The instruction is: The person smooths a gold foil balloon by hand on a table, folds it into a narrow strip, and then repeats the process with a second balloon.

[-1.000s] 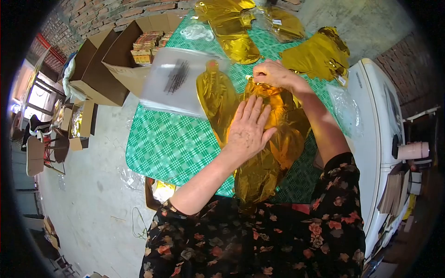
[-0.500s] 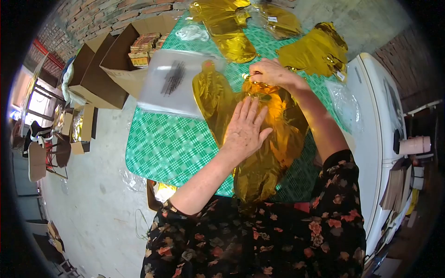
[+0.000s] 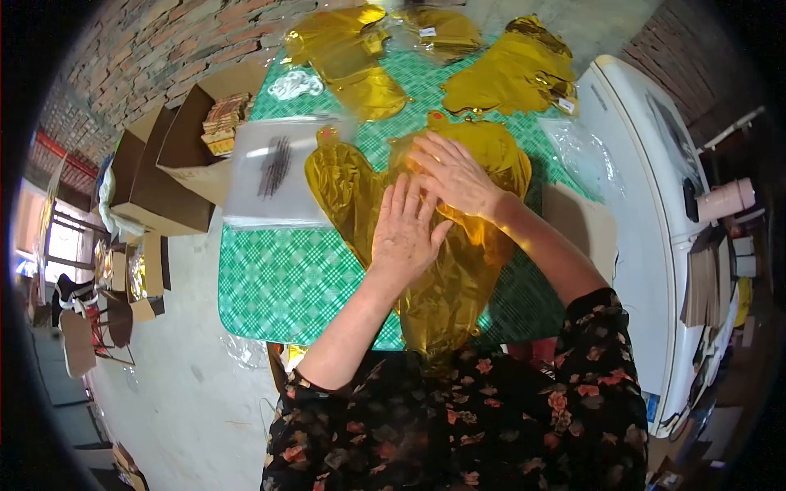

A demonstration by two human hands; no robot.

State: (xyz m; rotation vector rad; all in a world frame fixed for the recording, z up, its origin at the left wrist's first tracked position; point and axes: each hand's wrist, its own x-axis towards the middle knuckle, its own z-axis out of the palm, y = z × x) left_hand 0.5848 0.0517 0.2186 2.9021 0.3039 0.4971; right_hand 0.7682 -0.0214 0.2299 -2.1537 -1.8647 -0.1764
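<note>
A large, flat gold foil balloon [image 3: 446, 299] lies across the front of the table, its lower end hanging toward my body. My left hand [image 3: 405, 233] rests palm down on its middle with the fingers stretched out. Just above and to the right, my right hand [image 3: 460, 176] lies flat on the foil, fingers extended toward the upper left. The two hands almost meet at the fingertips. A narrow lobe of foil with a red mark at its tip [image 3: 327, 133] reaches up on the left, and a similar tip sits at the top.
Clear plastic sleeves [image 3: 246, 176] are stacked on the green checked tablecloth [image 3: 274, 282]. More gold foil balloons [image 3: 512, 74] lie along the back, with white string [image 3: 295, 84] nearby. Cardboard boxes [image 3: 164, 184] stand left; a white fridge [image 3: 634, 155] stands right.
My right hand has let go of the foil's top edge and come down flat onto the balloon, beside the left hand. The foil's upper part is now spread smoother. The view has shifted slightly.
</note>
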